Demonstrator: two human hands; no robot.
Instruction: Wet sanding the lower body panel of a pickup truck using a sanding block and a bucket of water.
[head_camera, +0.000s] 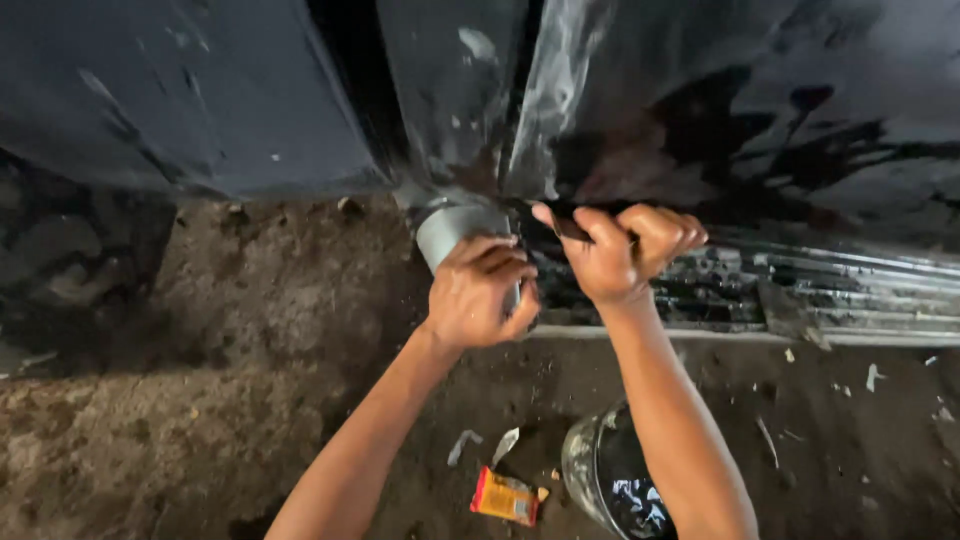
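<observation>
Black coat already covers most of the gate (760, 110) above both hands, wet & shiny. Left hand (480, 295) closed round grey pipe (447, 232), right hand (625, 250) fisted on dark handle; rail (850, 290) right of it only patchy, paint can (610, 475) below

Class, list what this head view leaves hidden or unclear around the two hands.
- Grey pot: mostly covered by the left hand.
- Dark tool: buried in the right hand; only a tip shows.
- Paint bucket: cut by the bottom edge and forearm.
- Orange packet: too small to identify.
</observation>
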